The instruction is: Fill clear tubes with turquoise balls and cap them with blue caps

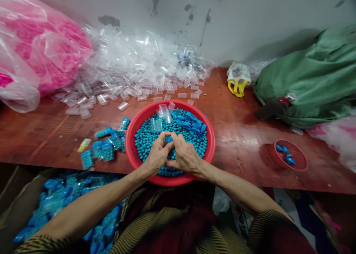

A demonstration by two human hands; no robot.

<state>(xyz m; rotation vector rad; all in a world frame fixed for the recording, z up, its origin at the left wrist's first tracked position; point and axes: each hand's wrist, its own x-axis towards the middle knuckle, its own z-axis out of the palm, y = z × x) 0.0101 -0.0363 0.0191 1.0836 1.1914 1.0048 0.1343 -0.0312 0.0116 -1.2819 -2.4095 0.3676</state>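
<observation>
My left hand (158, 153) and my right hand (185, 153) meet over a red basin (128, 141) full of small blue-green balls (147, 135). Their fingers are closed together around a small blue piece (169, 139), which looks like a plastic cap; the fingers hide most of it, and I cannot see whether a clear case is under it. Several blue plastic caps (191, 124) lie on the balls at the basin's right. A few clear plastic cases (164, 114) rest near its far rim.
Filled blue-capped cases (108, 150) lie left of the basin; more fill a box (69, 194) below. Clear cases (139, 68) pile against the wall. A pink-filled bag (47, 42), a green sack (308, 76), a dark bottle (274, 107) and a small red basket (289, 155) stand around.
</observation>
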